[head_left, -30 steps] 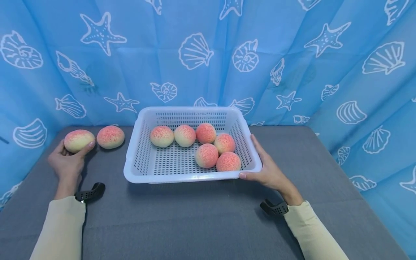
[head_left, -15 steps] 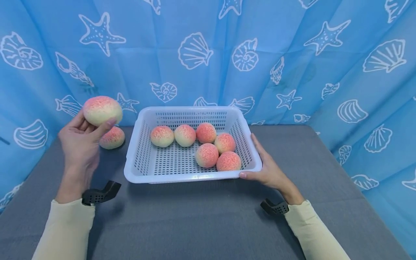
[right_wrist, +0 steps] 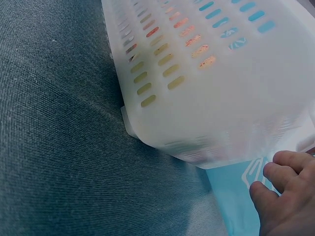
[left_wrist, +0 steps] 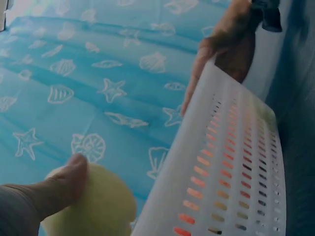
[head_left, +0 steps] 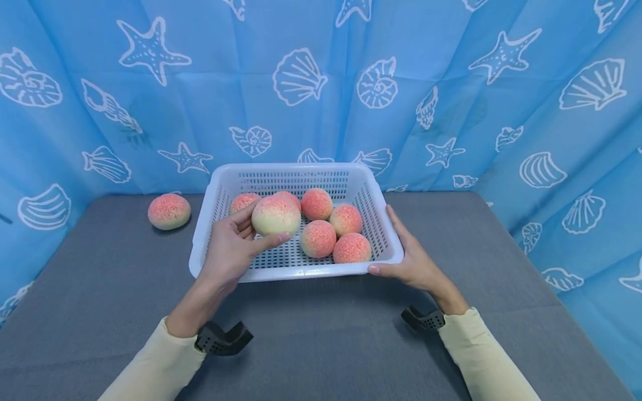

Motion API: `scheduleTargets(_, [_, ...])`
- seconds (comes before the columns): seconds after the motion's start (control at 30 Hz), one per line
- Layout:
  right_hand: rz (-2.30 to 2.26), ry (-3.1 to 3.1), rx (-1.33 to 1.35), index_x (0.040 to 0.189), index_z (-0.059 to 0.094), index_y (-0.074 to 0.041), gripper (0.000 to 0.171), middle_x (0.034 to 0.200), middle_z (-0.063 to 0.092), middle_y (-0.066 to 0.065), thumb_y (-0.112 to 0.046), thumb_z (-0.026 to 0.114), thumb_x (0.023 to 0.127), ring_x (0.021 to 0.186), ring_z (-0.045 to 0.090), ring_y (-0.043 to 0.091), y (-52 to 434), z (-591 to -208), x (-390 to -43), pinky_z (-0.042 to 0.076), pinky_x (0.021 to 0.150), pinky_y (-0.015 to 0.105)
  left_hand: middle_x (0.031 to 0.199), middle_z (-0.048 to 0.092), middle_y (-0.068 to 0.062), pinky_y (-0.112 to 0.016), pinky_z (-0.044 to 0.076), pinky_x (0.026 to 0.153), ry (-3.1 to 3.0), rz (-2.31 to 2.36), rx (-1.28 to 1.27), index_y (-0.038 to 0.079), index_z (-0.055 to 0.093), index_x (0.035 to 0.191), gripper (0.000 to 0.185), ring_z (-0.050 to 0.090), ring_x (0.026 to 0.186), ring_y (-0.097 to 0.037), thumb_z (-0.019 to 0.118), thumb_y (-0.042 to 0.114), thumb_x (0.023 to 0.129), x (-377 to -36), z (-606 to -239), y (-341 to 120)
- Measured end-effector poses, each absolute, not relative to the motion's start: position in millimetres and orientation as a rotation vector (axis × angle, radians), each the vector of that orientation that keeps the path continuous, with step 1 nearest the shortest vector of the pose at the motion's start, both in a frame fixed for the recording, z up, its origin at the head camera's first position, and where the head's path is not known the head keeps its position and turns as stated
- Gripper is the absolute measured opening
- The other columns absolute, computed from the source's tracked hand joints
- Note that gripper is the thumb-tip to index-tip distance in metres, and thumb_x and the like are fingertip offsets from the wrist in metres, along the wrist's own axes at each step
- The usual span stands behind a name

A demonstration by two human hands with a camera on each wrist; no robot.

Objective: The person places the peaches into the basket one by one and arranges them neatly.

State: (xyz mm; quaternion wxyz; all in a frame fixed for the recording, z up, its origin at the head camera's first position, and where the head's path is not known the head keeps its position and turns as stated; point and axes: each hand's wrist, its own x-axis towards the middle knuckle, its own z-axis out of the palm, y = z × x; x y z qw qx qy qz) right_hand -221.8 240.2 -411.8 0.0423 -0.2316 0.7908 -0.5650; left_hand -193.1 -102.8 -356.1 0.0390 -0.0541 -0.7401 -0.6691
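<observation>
My left hand [head_left: 228, 248] holds a pink and pale-yellow peach [head_left: 276, 217] between thumb and fingers, over the left part of a white slotted plastic basket [head_left: 301, 273]. In the left wrist view, the thumb lies on the pale side of this peach [left_wrist: 106, 206], beside the basket wall [left_wrist: 172, 169]. Several more peaches [head_left: 318, 239] lie in the basket; the held one partly covers two of them in the head view. My right hand [head_left: 418, 267] grips the basket's front right corner, thumb at the front rim, fingers along the right side.
Another peach [head_left: 169, 211] rests on the grey cloth-covered table [head_left: 321, 340], left of the basket. A blue curtain [head_left: 210, 100] with white shell and starfish prints hangs behind the table and along its sides.
My left hand has lifted the peach from the table's far left and carried it right, over the basket. The right hand stays at the basket's corner.
</observation>
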Motion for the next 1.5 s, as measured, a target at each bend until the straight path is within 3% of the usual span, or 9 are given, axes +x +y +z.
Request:
scheduleTargets(0.33, [-1.736,2.412,-0.72,0.165,0.0,-0.026,0.123,0.165,0.02,0.02,-0.003,0.085,0.078,0.13,0.047,0.05,241,-413,-222,0.056,0.086,0.04,0.146,0.054,-0.015,-0.041,0.048,0.102,-2.487,-1.956,-0.145,0.002,0.043,0.152,0.087,0.053,0.134,-0.024,0.089,0.008,0.079,-200,-361,-104])
scheduleTargets(0.57, [-1.759,2.397,-0.711,0.164,0.001,-0.029,0.124,0.165,0.019,0.021,-0.003,0.085,0.077,0.13,0.047,0.051,241,-412,-220,0.056,0.085,0.038,0.133,0.063,-0.014,-0.044,0.051,0.097,-2.63,-1.932,-0.021,0.004,0.055,0.145,0.074,0.063,0.116,-0.028,0.089,0.012,0.08,-214,-363,-102])
scheduleTargets(0.8, [-1.754,2.403,-0.7,0.164,0.001,-0.03,0.123,0.165,0.02,0.02,-0.002,0.085,0.078,0.129,0.048,0.05,244,-412,-220,0.056,0.085,0.038,0.124,0.061,-0.012,-0.042,0.047,0.09,-2.831,-1.874,0.163,0.004,0.066,0.132,0.06,0.055,0.105,-0.026,0.09,0.019,0.079,-233,-364,-97])
scheduleTargets(1.07, [-1.748,2.386,-0.715,0.165,-0.001,-0.025,0.124,0.165,0.018,0.019,-0.004,0.085,0.079,0.131,0.046,0.049,242,-412,-222,0.055,0.087,0.04,0.126,0.057,-0.016,-0.045,0.047,0.097,-2.89,-1.893,0.379,-0.001,0.063,0.13,0.059,0.058,0.103,-0.027,0.089,0.018,0.08,-245,-366,-93])
scheduleTargets(1.27, [-1.74,2.397,-0.718,0.165,-0.002,-0.023,0.124,0.166,0.017,0.02,-0.002,0.085,0.079,0.132,0.045,0.05,241,-412,-222,0.055,0.087,0.038,0.123,0.059,-0.016,-0.045,0.048,0.096,-2.922,-1.893,0.38,-0.001,0.062,0.128,0.055,0.06,0.101,-0.027,0.087,0.018,0.083,-248,-368,-93])
scheduleTargets(1.5, [-1.726,2.415,-0.686,0.165,-0.002,-0.025,0.125,0.166,0.018,0.018,-0.004,0.085,0.078,0.132,0.046,0.049,239,-412,-221,0.055,0.088,0.039,0.125,0.058,-0.017,-0.047,0.048,0.095,-3.016,-1.764,0.362,0.001,0.051,0.138,0.065,0.061,0.106,-0.03,0.084,0.022,0.086,-250,-371,-90])
